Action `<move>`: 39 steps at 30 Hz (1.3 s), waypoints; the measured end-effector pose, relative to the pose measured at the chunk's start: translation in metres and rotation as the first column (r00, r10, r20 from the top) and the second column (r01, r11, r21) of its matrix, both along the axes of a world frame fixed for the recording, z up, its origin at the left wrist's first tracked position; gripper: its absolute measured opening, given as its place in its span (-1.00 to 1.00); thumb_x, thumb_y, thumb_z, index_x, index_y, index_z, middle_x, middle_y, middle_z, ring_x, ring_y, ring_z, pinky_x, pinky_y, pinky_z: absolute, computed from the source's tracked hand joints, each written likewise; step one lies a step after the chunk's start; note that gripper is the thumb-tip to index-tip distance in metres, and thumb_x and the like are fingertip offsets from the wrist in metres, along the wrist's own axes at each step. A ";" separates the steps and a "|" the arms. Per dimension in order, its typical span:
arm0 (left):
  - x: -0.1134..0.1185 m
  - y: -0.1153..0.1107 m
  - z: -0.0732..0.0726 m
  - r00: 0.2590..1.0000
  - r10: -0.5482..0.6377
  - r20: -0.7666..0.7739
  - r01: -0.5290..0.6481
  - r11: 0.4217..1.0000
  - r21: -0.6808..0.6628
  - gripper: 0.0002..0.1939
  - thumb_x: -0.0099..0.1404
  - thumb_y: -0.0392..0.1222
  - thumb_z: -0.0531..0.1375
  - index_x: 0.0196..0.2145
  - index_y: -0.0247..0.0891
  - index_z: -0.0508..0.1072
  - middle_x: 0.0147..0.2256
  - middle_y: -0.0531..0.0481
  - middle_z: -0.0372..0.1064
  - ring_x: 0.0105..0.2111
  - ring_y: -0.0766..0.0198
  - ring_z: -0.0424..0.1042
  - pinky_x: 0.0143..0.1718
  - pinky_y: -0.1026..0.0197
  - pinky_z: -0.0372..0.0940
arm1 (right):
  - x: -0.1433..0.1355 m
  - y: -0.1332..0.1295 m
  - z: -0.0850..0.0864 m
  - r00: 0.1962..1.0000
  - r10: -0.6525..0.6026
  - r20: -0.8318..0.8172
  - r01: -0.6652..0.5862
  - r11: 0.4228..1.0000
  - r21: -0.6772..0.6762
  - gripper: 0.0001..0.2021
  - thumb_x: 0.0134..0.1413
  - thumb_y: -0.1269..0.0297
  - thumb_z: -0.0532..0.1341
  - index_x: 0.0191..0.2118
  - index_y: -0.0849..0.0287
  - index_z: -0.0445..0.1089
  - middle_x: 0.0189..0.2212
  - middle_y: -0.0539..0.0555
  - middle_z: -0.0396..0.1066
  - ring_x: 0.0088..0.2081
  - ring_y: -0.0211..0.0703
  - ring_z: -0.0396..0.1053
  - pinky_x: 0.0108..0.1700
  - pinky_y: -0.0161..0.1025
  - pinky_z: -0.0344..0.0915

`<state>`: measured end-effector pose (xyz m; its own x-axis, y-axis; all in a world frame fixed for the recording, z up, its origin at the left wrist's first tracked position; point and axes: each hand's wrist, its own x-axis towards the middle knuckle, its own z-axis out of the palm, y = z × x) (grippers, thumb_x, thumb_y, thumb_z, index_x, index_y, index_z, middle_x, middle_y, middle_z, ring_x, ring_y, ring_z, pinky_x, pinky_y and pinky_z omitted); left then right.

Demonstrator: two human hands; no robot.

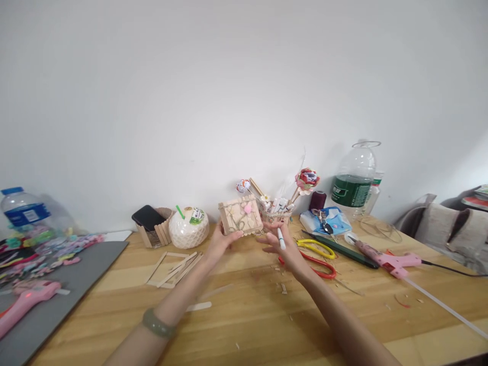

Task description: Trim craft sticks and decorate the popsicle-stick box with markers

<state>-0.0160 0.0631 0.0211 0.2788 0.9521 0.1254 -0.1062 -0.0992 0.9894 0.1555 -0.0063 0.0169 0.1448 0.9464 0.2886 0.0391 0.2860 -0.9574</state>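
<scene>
My left hand (222, 243) is closed on the lower left side of a small wooden-stick box (239, 217), which is held tilted above the table. A pink heart and twine decorate its face. Close to the right edge of the box is my right hand (281, 243), fingers partly spread, with a white marker (281, 238) lying between them. Whether its fingertips touch the box is hard to tell. Behind the hands stands a pen holder (276, 216) with white pens and paper flowers.
Left of the hands are loose sticks (177, 269), a white coconut (188, 227) and a stick holder with a phone (148, 218). To the right lie red scissors (318, 267), yellow scissors (318, 249), a green cutter (348, 251) and a pink glue gun (396, 263) with its cord.
</scene>
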 end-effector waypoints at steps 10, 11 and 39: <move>-0.003 0.011 -0.004 0.986 0.167 -0.002 -0.167 0.986 0.027 -0.38 -0.10 -0.13 0.39 -0.09 -0.30 0.27 -0.03 -0.24 0.34 -0.14 0.06 0.39 -0.44 0.28 0.32 | 0.014 -0.016 0.022 0.964 -0.264 -0.010 0.255 0.920 0.296 -0.80 0.00 0.17 0.18 -0.43 0.06 0.11 -0.63 -0.12 0.21 -0.67 -0.33 0.02 -0.63 -0.35 -0.05; -0.003 0.013 -0.005 0.985 0.172 0.001 -0.172 0.985 0.024 -0.38 -0.11 -0.13 0.39 -0.11 -0.30 0.28 -0.04 -0.23 0.34 -0.14 0.07 0.39 -0.44 0.28 0.33 | 0.019 -0.018 0.024 0.946 -0.323 -0.036 0.317 0.889 0.331 -0.83 0.04 0.19 0.14 -0.40 0.05 0.09 -0.63 -0.13 0.18 -0.66 -0.31 0.02 -0.61 -0.34 -0.05; -0.020 0.026 -0.028 0.918 -0.361 -0.165 0.383 0.915 0.126 -0.01 -0.44 -0.20 0.49 0.02 -0.33 0.28 0.06 -0.28 0.27 0.08 -0.05 0.22 0.12 -0.02 0.10 | 0.016 0.008 -0.021 0.875 -0.012 0.484 -0.017 0.998 0.056 -0.52 -0.32 0.22 0.40 -0.32 0.08 0.08 -0.32 0.00 0.33 -0.30 -0.09 0.36 -0.23 -0.16 0.29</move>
